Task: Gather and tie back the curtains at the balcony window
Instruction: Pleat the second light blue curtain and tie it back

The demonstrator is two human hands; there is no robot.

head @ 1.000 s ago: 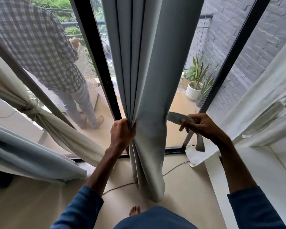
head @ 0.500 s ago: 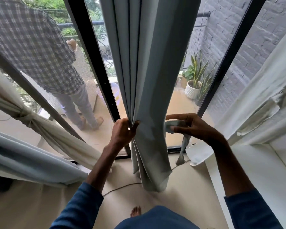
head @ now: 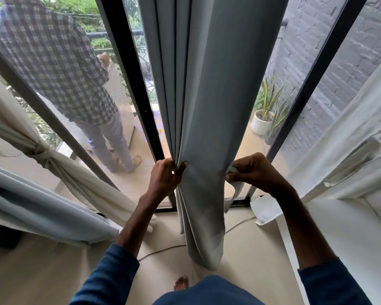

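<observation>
At the middle of the balcony window, a grey curtain (head: 207, 106), bunched into narrow upright pleats and hanging down to just above the floor (head: 251, 249). On its left edge, the left hand (head: 165, 177), fingers curled tight and gripping the gathered folds. Against its right edge, the right hand (head: 255, 172), pinching a pale fabric strip (head: 238, 190), with the loose end of that strip dangling below the knuckles beside the curtain. Both forearms bare, dark blue sleeves (head: 110, 274) pushed up towards the elbows. Below, a bare foot (head: 181, 282) on the beige floor and a thin cable (head: 163, 249) running behind the curtain's hem. Behind the pleats, a black window frame (head: 128, 84). To the left, a cream curtain (head: 86, 186) already bound with a knot (head: 42, 154), and under it a grey-blue curtain (head: 42, 212) lying slantwise. To the right, a white curtain (head: 339, 139), draped over a white ledge. Beyond the glass, on the balcony, a person in a checked shirt (head: 53, 62), barefoot, back turned; further right, a potted plant (head: 266, 113) in a white ribbed pot beside a grey brick wall (head: 350, 62).
</observation>
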